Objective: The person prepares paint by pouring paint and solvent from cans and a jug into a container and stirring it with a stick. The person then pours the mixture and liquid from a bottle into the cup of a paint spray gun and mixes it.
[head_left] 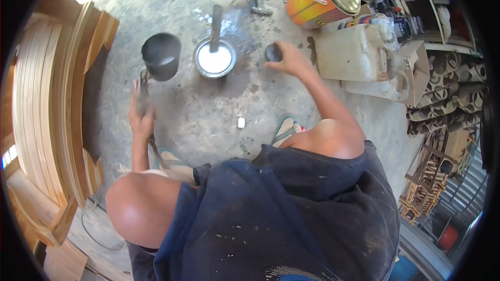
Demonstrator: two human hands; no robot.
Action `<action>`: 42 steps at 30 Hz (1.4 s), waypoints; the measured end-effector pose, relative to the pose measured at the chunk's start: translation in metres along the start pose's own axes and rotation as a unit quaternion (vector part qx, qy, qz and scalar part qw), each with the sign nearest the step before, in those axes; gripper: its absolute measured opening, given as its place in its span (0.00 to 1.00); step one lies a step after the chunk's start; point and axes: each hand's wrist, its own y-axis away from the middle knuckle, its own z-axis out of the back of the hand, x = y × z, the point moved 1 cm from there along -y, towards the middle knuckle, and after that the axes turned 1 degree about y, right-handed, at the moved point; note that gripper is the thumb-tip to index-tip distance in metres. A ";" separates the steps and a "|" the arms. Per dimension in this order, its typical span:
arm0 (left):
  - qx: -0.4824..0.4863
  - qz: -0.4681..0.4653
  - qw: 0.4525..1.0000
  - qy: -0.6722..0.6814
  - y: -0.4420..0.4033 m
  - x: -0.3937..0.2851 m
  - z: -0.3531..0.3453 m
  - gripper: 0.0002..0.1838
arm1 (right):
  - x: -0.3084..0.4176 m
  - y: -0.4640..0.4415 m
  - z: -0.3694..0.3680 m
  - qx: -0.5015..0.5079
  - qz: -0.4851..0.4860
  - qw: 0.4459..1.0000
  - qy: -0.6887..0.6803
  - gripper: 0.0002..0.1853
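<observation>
On the left, my left hand (141, 117) is closed around a spray gun (143, 91), blurred by motion, with a hose trailing from it toward my foot. A dark cup (161, 57) is at the top end of the gun. To the right of the cup, an open can of white paint (215, 61) stands on the concrete floor, a flat stick (215, 26) leaning in it. My right hand (285, 60) has its thumb and fingers around a small dark round lid (273, 52), right of the can.
An orange and yellow bucket (323, 0) and a whitish jerrycan (354, 52) stand at the upper right. A hammer (259, 9) lies beyond the can. A small white piece (241, 123) is near my feet. Wooden furniture (62, 109) lines the left.
</observation>
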 end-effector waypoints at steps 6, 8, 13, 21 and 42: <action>-0.014 0.075 0.994 0.078 -0.002 -0.011 -0.002 0.13 | -0.018 0.017 -0.015 -0.192 0.102 0.975 0.043 0.45; -0.016 0.088 0.994 0.067 -0.006 0.007 0.007 0.12 | -0.021 0.026 0.007 -0.155 0.049 0.985 -0.059 0.44; 0.039 0.121 0.985 0.113 -0.015 0.003 0.022 0.22 | -0.012 0.084 0.060 -0.163 -0.011 0.986 -0.033 0.35; 0.030 0.095 0.989 0.113 -0.035 -0.011 0.022 0.20 | -0.001 0.266 0.115 -0.486 -0.288 0.820 -0.094 0.16; -0.003 0.128 0.990 0.056 -0.019 0.023 0.001 0.19 | -0.033 0.157 -0.025 -0.231 -0.197 0.916 -0.264 0.44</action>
